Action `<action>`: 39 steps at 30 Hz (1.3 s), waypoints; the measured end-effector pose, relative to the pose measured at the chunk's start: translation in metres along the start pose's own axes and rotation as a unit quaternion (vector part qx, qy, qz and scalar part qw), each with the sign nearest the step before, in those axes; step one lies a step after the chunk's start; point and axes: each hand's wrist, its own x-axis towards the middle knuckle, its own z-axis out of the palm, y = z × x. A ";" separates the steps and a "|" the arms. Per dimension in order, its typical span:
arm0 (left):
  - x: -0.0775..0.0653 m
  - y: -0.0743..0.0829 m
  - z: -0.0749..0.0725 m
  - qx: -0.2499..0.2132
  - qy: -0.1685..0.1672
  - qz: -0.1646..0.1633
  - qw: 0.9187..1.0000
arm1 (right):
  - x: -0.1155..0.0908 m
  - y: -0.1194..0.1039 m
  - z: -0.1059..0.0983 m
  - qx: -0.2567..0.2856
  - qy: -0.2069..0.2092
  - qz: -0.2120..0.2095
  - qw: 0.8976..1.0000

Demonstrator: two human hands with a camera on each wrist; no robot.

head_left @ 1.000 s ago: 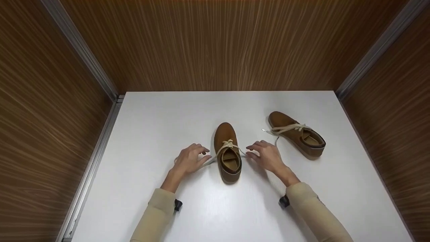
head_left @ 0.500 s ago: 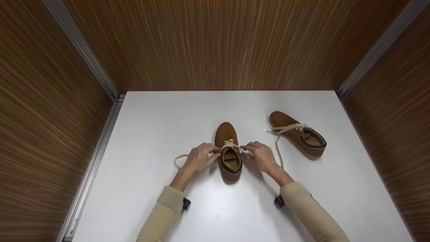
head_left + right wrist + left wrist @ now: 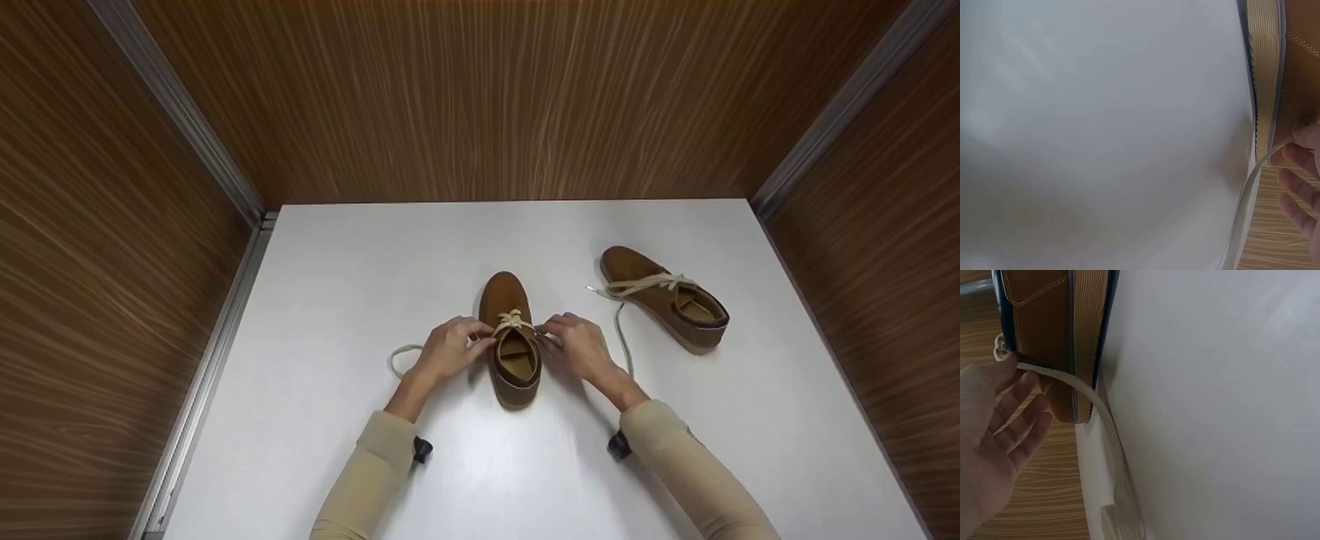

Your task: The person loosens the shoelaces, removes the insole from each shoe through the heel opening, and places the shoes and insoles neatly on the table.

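Observation:
A brown shoe [image 3: 504,296] stands on the white table with its toe pointing away from me and its cream lace [image 3: 513,319] crossed at the top. My left hand [image 3: 448,351] is at the shoe's left side. In the left wrist view its thumb and forefinger pinch one end of the shoelace [image 3: 1081,387], whose tail droops to the table. On the other side, my right hand [image 3: 581,346] pinches the other lace end [image 3: 1249,188] between thumb and forefinger, close to the eyelets. The remaining fingers of both hands are loosely bent.
A second brown shoe [image 3: 664,304] lies at an angle on the right of the white table [image 3: 360,262], its lace trailing over the side. Wood-grain panels [image 3: 495,97] rise at the back and both sides.
Both hands have moved inward along the laces to the shoe's sides and now pinch them near the eyelets. The left lace's loop has come into view behind the left hand. Both shoes stay put.

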 end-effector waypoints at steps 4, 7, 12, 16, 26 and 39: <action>0.002 -0.001 0.000 -0.030 -0.004 -0.014 0.999 | 0.001 0.000 -0.001 0.005 -0.009 0.007 1.000; 0.004 -0.002 -0.001 -0.053 -0.008 -0.021 0.998 | 0.002 -0.001 -0.002 0.006 -0.013 0.014 1.000; 0.003 0.001 -0.003 -0.070 -0.018 -0.038 0.997 | 0.001 -0.001 -0.007 0.010 -0.018 0.022 1.000; 0.001 0.001 -0.006 -0.064 -0.016 -0.042 0.997 | 0.001 0.000 -0.013 0.014 -0.015 0.013 1.000; 0.000 0.003 -0.017 -0.039 -0.006 -0.052 0.998 | 0.006 0.009 -0.030 -0.001 0.005 -0.023 1.000; 0.004 0.000 -0.025 0.002 0.000 -0.001 1.000 | 0.007 0.013 -0.037 -0.026 0.013 -0.059 0.998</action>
